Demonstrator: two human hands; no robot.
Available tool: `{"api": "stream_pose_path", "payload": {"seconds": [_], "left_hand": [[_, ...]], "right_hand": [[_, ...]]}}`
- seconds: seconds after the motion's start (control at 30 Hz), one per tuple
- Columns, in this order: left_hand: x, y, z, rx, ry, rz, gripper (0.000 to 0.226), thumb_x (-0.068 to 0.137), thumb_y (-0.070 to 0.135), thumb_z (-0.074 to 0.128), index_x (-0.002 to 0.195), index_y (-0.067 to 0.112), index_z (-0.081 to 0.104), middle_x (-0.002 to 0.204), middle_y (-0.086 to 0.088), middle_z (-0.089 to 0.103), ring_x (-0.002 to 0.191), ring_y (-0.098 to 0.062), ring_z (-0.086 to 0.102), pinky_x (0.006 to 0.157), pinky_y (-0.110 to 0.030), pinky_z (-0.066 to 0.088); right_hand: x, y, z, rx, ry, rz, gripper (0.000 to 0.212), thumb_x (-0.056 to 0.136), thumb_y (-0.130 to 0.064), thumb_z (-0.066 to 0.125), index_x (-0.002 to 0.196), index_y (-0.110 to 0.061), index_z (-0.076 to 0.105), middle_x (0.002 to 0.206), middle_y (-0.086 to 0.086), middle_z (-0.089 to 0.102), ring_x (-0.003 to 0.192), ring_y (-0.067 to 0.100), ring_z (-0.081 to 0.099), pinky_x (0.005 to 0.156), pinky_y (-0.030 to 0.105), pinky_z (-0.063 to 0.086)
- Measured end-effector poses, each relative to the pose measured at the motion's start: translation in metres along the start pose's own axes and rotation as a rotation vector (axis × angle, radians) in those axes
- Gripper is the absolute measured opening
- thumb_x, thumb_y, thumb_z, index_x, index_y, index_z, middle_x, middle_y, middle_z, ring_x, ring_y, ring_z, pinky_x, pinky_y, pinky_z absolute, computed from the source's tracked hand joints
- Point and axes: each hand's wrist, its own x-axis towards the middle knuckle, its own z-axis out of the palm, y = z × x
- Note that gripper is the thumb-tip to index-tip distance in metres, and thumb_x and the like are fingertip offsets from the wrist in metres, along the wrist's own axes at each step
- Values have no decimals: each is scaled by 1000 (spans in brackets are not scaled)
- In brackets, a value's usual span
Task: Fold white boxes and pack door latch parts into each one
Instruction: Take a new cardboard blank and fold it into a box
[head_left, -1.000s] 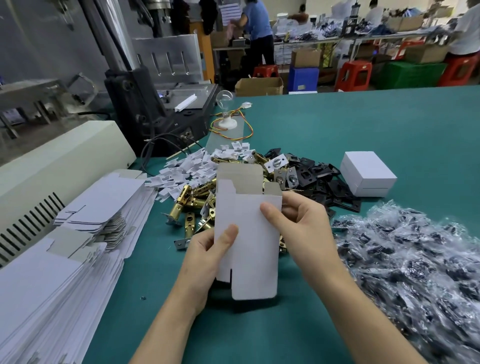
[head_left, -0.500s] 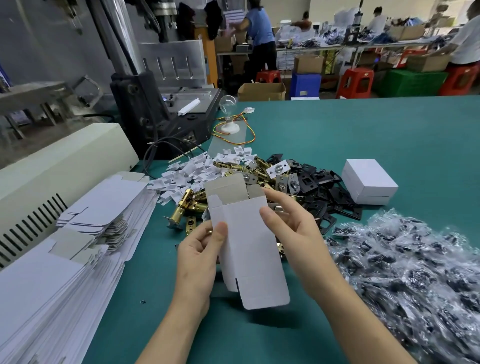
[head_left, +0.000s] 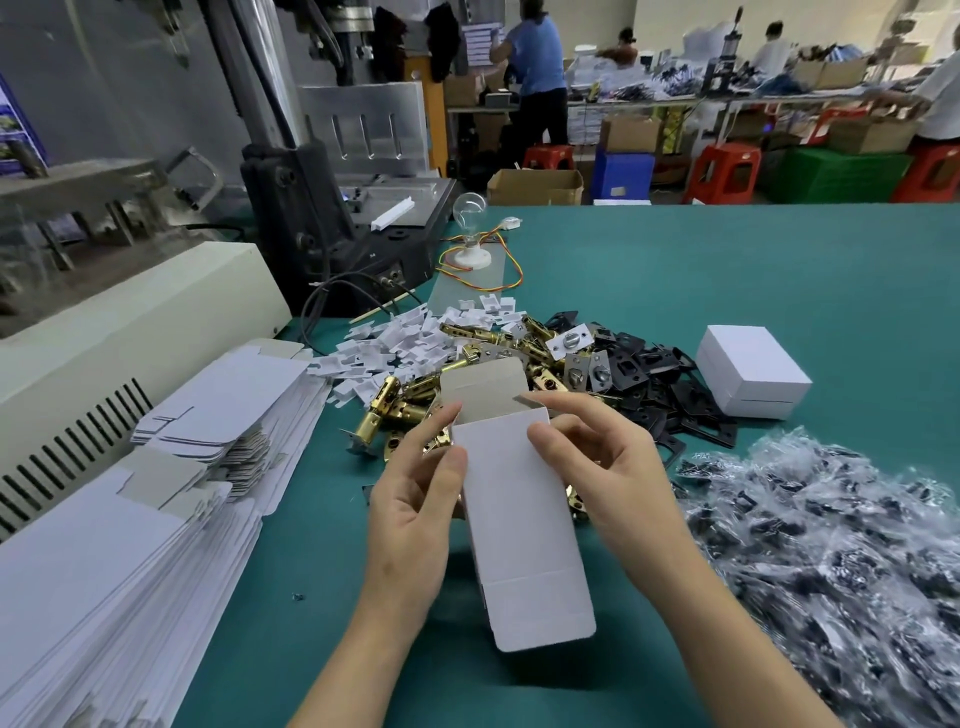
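fingers (head_left: 451, 467) of the left hand (head_left: 415, 514) pinch the left edge of the box (head_left: 519, 519); the right hand (head_left: 613, 473) grips its right edge, thumb on the face. it hangs above the table (head_left: 727, 270), just in front of the latches (head_left: 400, 400). pressing both edges inward should pop it square before any flap is tucked. it looks nearly flat: white card, grey inside, top flap up.
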Motion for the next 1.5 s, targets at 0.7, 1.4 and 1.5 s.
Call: {"api": "stream_pose_path", "payload": {"seconds": [0.7, 1.4, 1.5], "left_hand": [[3, -5, -3, 239, -74, 84, 21, 92, 47, 60, 105, 40, 74, 114, 8, 64, 94, -16, 65, 65, -29, 56], [0, 1, -3, 266, -110, 135, 28, 98, 18, 60, 106, 41, 74, 106, 10, 70, 95, -12, 63, 73, -26, 53], [0, 3, 1, 267, -98, 134, 26, 98, 20, 62, 107, 40, 76, 108, 10, 71, 97, -8, 64, 70, -13, 48]], "right_hand": [[2, 6, -12, -135, 1, 96, 21, 85, -47, 72, 93, -28, 77, 90, -4, 74, 88, 30, 68, 72, 42, 55], [6, 5, -17, -68, -91, 108, 12, 90, -40, 73, 90, -29, 70, 85, -8, 75, 71, 4, 64, 58, 19, 50], [6, 3, -15, -106, -115, 126, 25, 85, -57, 67, 91, -32, 70, 75, -18, 67, 70, -4, 60, 59, 15, 50]]}}
